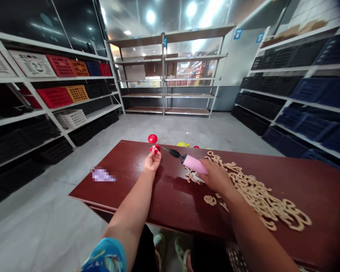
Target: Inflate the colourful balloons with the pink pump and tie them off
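Note:
My left hand (153, 158) is closed at the far edge of the table, with its fingertips pinched on a small red balloon (158, 146). In my right hand (217, 175) is a pink balloon pump (195, 164), gripped around its barrel. The pump's black, tapered front points left, its thin tip close to the balloon; whether the tip sits inside the balloon's neck I cannot tell. A round, inflated red balloon (152, 138) shows just beyond the table's far edge, above my left hand.
On the brown table (170, 204), a heap of tan, curly strips (257, 192) spreads to the right. A blurred purple item (101, 175) lies at left. Beyond the edge is a yellow balloon (183, 144). Shelves with crates (55, 97) line both sides; a metal rack (163, 75) stands behind.

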### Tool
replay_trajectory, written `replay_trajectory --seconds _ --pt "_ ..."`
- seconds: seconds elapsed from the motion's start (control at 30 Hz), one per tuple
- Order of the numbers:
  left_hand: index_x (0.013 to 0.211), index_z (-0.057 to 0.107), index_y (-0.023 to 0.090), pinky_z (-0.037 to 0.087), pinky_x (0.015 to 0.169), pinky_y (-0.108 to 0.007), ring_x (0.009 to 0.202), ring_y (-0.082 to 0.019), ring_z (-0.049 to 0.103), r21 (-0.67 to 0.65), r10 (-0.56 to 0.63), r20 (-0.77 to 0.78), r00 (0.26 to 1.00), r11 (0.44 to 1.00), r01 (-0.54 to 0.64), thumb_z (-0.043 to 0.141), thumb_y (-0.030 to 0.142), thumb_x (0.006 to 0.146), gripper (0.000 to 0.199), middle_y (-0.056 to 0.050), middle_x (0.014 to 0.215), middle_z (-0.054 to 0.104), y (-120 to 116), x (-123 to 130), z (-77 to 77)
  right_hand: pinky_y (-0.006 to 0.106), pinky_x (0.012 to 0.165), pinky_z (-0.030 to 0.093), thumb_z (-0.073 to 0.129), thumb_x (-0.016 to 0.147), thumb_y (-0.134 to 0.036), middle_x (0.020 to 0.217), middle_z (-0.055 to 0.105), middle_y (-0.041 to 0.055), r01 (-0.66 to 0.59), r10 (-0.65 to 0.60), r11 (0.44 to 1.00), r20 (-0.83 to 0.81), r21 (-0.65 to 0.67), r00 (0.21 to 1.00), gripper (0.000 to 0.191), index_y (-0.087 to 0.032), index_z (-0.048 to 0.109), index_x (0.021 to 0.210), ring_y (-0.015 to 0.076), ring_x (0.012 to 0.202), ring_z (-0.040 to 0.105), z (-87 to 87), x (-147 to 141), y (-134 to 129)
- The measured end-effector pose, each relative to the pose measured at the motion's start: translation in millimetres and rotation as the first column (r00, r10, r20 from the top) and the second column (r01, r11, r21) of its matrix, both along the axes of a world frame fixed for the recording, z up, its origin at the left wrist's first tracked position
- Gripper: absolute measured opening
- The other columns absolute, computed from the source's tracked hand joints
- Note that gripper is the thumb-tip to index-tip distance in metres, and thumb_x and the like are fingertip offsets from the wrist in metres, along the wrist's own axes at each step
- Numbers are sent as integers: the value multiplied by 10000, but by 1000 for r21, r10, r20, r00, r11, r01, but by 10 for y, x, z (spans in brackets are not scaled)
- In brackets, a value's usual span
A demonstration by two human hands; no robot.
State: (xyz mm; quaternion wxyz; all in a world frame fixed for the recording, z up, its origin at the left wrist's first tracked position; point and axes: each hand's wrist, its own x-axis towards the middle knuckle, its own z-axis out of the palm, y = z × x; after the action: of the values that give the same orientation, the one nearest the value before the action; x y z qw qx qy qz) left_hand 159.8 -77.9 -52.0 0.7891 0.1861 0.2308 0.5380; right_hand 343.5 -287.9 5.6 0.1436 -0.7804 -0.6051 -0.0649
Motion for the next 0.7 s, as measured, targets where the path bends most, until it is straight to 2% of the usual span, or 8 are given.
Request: replay_trajectory --seconds 0.1,0.2,0.37,0.53,0.7 --pt "868 623 186 484 772 -188 880 -74 600 -19 51 66 997 999 -50 480 75 813 189 -22 971 644 81 -57 -10 315 788 345 572 742 -367 1028 574 80 -68 69 997 -13 33 998 433 -225 471 1138 232 945 514 -22 -174 207" --pt "851 620 166 486 776 -183 906 -86 597 -36 101 75 992 994 -98 480 61 808 181 -33 966 645 135 -62 -1 329 806 339 555 756 -364 1065 557 79 -96 97 994 -18 60 995 470 -224 432 1188 234 948 501 -123 -242 305" --pt "834 614 165 478 802 -171 925 -82 590 42 116 72 991 992 -119 498 82 810 144 -22 969 641 137 -15 16 347 823 329 539 769 -363 1071 552 86 -97 98 993 -12 62 995 468 -221 427 1201 244 960 488 -257 -194 298" --pt "856 607 169 473 807 -175 904 -78 594 74 102 35 994 992 -104 520 93 797 130 -20 941 642 95 11 55 357 828 327 552 758 -378 1072 554 91 -68 69 997 -26 38 997 486 -223 434 1202 253 965 487 -274 -162 302" --pt "819 560 182 465 799 -194 876 -86 605 149 127 -27 992 981 -122 615 112 715 137 -7 923 639 60 48 63 357 821 339 568 745 -400 1056 561 92 -55 56 998 -50 30 997 501 -229 443 1199 253 963 494 -279 -145 297"
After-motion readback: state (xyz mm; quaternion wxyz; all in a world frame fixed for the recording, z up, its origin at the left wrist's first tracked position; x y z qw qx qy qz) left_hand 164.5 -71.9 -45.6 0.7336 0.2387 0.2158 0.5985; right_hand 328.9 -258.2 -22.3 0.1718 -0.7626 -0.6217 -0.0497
